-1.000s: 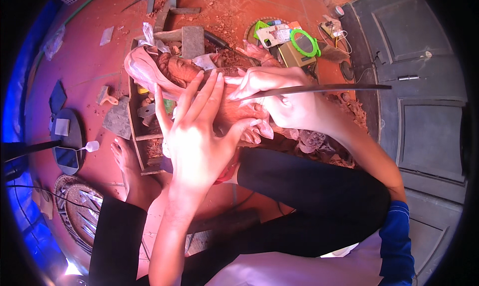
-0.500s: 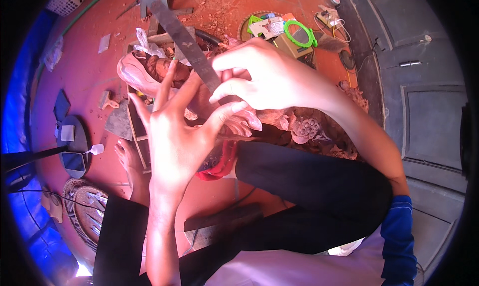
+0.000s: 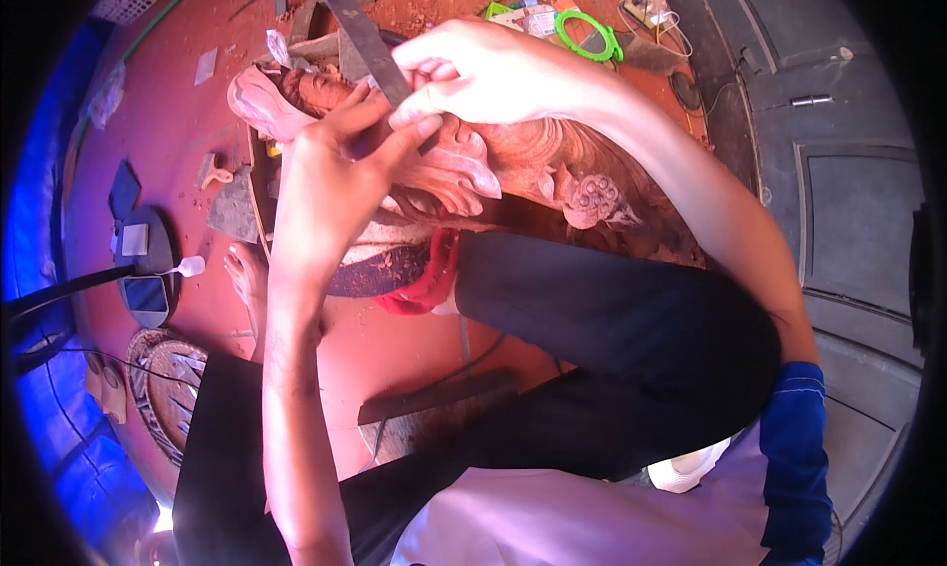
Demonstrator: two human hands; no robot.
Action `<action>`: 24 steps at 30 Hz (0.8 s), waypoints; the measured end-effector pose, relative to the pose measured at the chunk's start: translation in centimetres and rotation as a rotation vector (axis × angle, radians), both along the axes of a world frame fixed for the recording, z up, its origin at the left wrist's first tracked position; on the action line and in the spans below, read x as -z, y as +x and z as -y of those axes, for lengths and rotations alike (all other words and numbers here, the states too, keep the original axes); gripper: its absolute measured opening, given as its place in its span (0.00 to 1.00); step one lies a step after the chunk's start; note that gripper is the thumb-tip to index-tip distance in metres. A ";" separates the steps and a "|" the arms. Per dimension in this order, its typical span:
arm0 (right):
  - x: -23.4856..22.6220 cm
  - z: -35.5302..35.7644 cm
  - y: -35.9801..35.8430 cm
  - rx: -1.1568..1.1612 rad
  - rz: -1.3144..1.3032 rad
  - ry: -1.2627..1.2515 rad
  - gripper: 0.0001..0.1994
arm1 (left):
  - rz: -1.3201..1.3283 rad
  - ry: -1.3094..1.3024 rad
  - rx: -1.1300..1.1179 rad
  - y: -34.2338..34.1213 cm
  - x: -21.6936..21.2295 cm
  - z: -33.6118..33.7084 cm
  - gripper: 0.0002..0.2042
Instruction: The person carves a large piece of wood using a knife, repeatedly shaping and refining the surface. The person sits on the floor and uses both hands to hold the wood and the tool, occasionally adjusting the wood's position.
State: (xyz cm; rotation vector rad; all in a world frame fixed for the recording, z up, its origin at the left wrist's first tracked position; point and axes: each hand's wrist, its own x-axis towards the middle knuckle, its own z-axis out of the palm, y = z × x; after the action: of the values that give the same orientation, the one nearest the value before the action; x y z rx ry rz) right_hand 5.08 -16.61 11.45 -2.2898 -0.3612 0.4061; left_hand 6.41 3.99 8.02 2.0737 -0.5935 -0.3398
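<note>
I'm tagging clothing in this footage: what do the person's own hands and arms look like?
The left hand and right hand look ungloved and unadorned. The left forearm is bare, no sleeve showing; the right forearm is bare up to a blue sleeve with a thin pale line near its edge.

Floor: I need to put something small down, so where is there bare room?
Mostly bare floor lies between the packet, brush and disc, and between the left forearm, red cloth and board. It is crowded at the carving, where the left hand, right hand and flat tool cluster, and in the tool tray.
</note>
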 end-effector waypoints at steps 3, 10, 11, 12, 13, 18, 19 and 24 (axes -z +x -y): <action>1.5 -0.5 1.0 0.111 0.194 0.011 0.12 | 0.024 -0.118 -0.058 0.6 0.7 -0.2 0.17; 3.5 0.9 1.7 -0.050 0.166 0.385 0.12 | 0.048 0.029 -0.077 -0.1 0.4 0.7 0.18; 3.6 0.9 1.7 -0.081 0.224 0.469 0.12 | 0.062 0.026 -0.075 0.3 0.6 0.5 0.19; 3.4 1.1 1.4 -0.103 0.283 0.535 0.12 | 0.073 0.007 -0.063 0.7 0.8 0.5 0.19; 3.6 1.1 1.9 -0.132 0.298 0.550 0.14 | 0.102 -0.042 -0.062 0.7 1.0 0.7 0.19; 3.1 1.8 1.4 -0.090 0.168 0.410 0.09 | 0.058 0.072 -0.044 0.1 0.0 0.9 0.18; 3.5 1.0 1.5 -0.057 0.235 0.445 0.08 | 0.143 -0.031 -0.050 0.5 1.1 0.7 0.18; 3.2 2.1 2.2 -0.140 0.114 0.377 0.07 | 0.064 0.050 -0.082 -0.1 0.2 0.9 0.18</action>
State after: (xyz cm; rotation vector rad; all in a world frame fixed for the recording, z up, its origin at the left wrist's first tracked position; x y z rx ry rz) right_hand 7.30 -18.74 8.23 -1.9286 -0.6037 0.2517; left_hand 6.26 3.13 7.78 2.1571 -0.5418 -0.2438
